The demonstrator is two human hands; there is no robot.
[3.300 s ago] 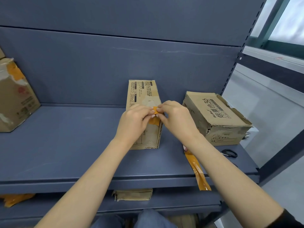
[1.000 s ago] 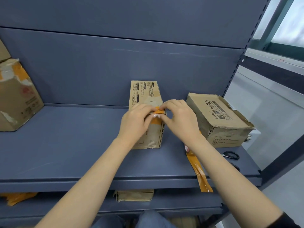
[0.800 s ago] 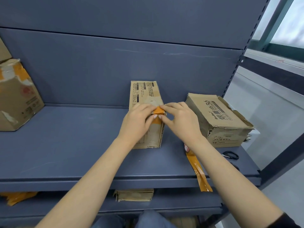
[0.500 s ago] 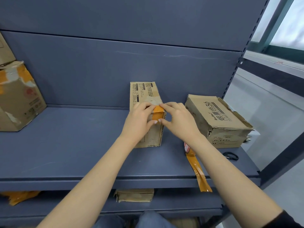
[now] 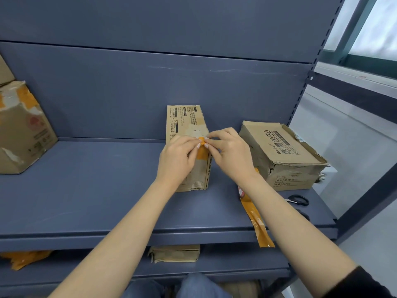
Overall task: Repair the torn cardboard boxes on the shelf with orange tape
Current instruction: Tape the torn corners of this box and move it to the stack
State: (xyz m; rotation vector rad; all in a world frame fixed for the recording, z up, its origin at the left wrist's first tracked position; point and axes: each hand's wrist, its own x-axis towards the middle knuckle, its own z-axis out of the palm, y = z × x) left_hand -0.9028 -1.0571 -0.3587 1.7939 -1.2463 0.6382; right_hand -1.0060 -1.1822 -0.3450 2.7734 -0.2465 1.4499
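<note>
I have both hands at the middle box (image 5: 186, 134) on the shelf (image 5: 86, 190): left hand (image 5: 177, 161) and right hand (image 5: 231, 154) each pinching the tape (image 5: 203, 152) at its near top edge. Best to press it flat, smoothing outward without wrinkles.

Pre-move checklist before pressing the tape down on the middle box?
1. Both hands on tape: left hand and right hand pinch the orange tape piece - ok.
2. Tape over the middle box top front edge - ok.
3. Tape fully stuck flat - cannot tell.
4. Box standing upright on shelf - ok.
5. Scissors clear of the arms - ok.
6. Right box tear repaired - not ok.
</note>
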